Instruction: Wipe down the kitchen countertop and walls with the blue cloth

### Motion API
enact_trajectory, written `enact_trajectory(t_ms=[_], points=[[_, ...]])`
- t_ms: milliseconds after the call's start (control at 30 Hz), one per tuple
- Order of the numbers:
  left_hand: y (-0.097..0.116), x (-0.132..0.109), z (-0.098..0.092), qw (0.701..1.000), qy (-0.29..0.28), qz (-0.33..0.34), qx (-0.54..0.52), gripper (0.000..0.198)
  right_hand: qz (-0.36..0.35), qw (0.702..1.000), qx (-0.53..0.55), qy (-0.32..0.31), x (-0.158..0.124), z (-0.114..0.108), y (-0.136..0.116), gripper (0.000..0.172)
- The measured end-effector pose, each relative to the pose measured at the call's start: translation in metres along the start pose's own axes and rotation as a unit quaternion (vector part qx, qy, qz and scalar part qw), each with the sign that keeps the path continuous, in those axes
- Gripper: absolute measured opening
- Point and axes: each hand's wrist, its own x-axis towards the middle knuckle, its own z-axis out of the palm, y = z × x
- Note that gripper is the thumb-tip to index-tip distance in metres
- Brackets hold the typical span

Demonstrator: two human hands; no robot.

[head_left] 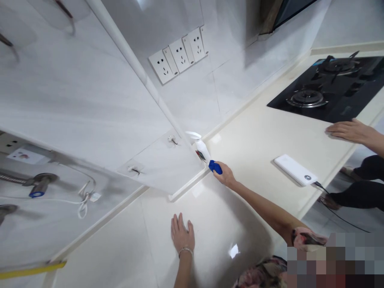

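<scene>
At the centre of the frame, where the tiled wall meets the counter, the person's right hand [223, 174] is gripping a bright blue bundle [215, 167], probably cloth, with the fingers curled closed around it. The bundle is pressing against the base of a white plastic spray bottle [202, 150], which is leaning toward the wall; whether the hand also has the bottle itself cannot be told. The left hand [182, 234], wearing a thin metal bracelet [185, 252], is lying open and flat on the cream stone counter [255, 160], holding nothing. Risk noted: the bottle's white nozzle [193, 135] is sitting close to a white wall panel [162, 160], so a tilt could knock it, and a loose hold on the bundle could let the bottle drop. Toward the right of the frame, a co-worker's hand [348, 130] is resting near the counter's outer edge, beside a black glass gas hob [327, 88]. A white power bank [295, 170] and its black cable [322, 190] are lying at that edge, narrowing the room for sideways moves.
</scene>
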Motion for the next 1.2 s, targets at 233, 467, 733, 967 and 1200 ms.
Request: enact_trajectory(t_ms=[233,467,733,967,1200], points=[[-0.007,-0.002,0.002,1.000,-0.008,-0.002,0.019,0.058,-0.014,0.997,-0.007,-0.079,0.033,0.035,-0.024,0.056],[0.006,0.000,-0.007,0.999,-0.033,-0.007,0.026,0.059,0.013,0.980,-0.033,-0.195,0.054,0.015,-0.021,0.061],[0.015,0.000,-0.010,0.999,-0.016,0.004,0.036,0.056,0.022,0.959,-0.045,-0.278,0.070,-0.010,-0.022,0.061],[0.011,-0.001,-0.008,0.999,-0.008,0.019,0.036,0.055,0.035,0.964,-0.086,-0.247,0.033,-0.018,-0.035,0.060],[0.007,0.000,-0.007,0.999,-0.011,0.020,0.047,0.056,0.068,0.973,-0.113,-0.191,-0.002,-0.003,-0.058,0.063]])
